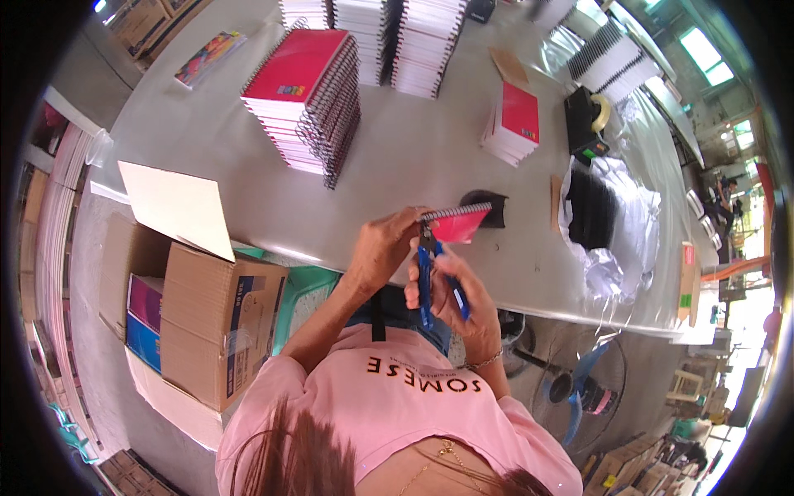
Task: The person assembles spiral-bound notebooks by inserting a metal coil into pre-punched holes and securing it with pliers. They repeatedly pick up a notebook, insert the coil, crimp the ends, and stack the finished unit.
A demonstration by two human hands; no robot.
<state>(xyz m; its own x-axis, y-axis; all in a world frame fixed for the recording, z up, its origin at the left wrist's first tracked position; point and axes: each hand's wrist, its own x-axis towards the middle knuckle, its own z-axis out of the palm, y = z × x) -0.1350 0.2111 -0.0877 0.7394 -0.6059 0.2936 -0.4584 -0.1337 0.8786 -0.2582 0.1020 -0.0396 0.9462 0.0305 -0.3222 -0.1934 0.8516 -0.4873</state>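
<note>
Blue-handled pliers point(425, 285) are in the right hand point(453, 291), fingers round the grips w/ handles spread; can't tell how wide the jaws are tbh. Left hand point(387, 241) is pinching a small red notebook point(460, 226) by its L end, so I'll place everything off that. Key bit imo: the plier head's right at the notebook's L end, by the spiral coil point(463, 212). Coil runs roughly L-R along the far edge, pliers point away from the body, so abt square to each other. Left hand's the nearer one, actually on it. Just behind the notebook, to its R: black curved thing point(498, 208) on the grey tabletop point(413, 149). Farther back-L = tall red stack point(302, 70), back-R = short red stack point(519, 112), both w/ small multicolour letters on the top cover. Near-L: cardboard box point(194, 318), printing on its side. Below: pink shirt point(331, 397), dark caps across it. No legible text on the notebook afaict.
</note>
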